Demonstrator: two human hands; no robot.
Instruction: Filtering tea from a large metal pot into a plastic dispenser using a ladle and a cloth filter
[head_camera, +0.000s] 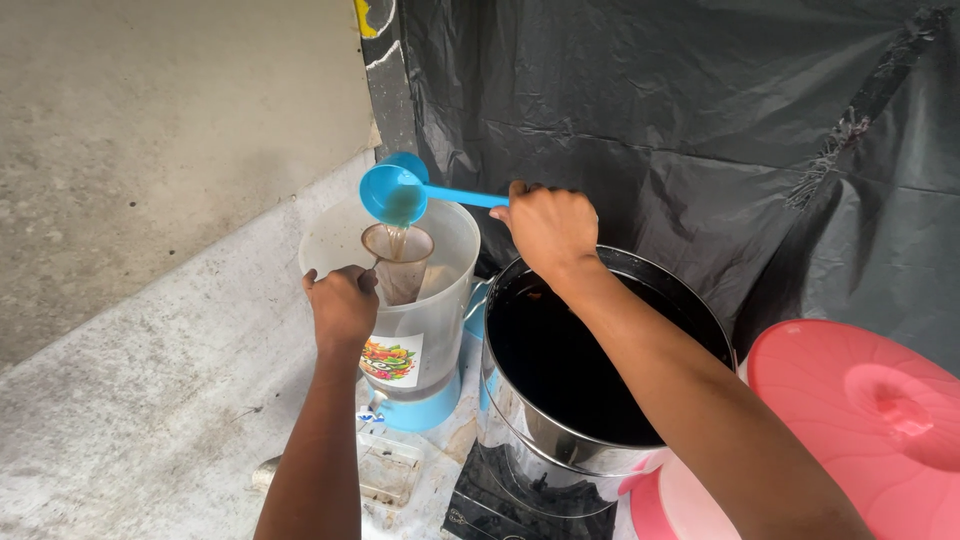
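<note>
Right hand (548, 228) clamped on ladle (395, 192) handle end, light but sloshy; left hand (342, 305) grips floppy strainer (398, 258) rim over jug (430, 330).

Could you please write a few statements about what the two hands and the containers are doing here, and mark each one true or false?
1. The right hand holds a blue ladle tilted over the cloth strainer. True.
2. The left hand rests on the pink lid. False: it grips the strainer at the rim of the translucent dispenser jug.
3. The steel pot holds dark liquid. True.
4. The ladle is red. False: it is blue.
5. The steel pot is covered. False: it stands open.
</note>
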